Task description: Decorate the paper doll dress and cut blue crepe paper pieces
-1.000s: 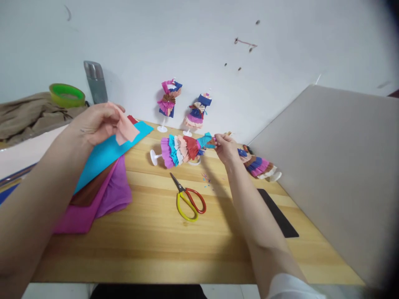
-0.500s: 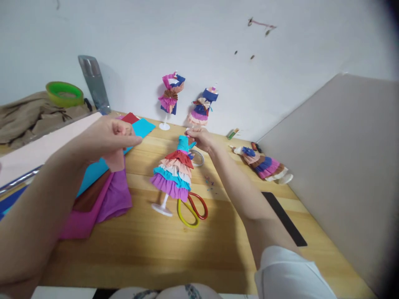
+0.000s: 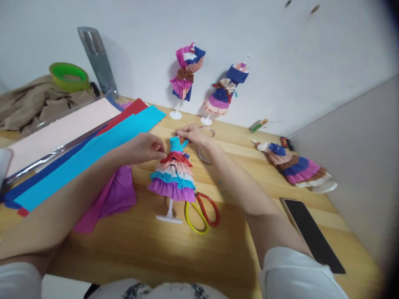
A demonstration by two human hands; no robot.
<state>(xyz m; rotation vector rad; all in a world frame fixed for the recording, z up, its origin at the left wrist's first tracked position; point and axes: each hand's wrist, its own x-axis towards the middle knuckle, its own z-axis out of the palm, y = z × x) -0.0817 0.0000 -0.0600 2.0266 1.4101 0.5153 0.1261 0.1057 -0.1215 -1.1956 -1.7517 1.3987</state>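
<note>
The dress form (image 3: 174, 174) extends below the right grip (image 3: 193, 135).

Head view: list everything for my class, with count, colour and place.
Ruffled dress: one, multicoloured, centre
Other dresses: three, multicoloured; two standing behind, one lying right
Scissors: one, red and yellow handles, below centre
Papers: several, pale pink, cyan, red, blue, purple, left
Cloth: one, brown, back left
Tape roll: one, green, on cloth
Bottle: one, grey, back left
Rings: two, whitish, centre
Scraps: few, blue, centre
Tube: one, green, back right
Small objects: two, red and black, far right
Phone: one, black, front right
Unclear object: one, white, left edge
Table: one, tan, beneath
Wall: one, white, back
Partition: one, grey, right
Left grip: one, bare, near ruffled dress
Right grip: one, bare, holding that dress's top
Sleeves: two, white, bottom
</note>
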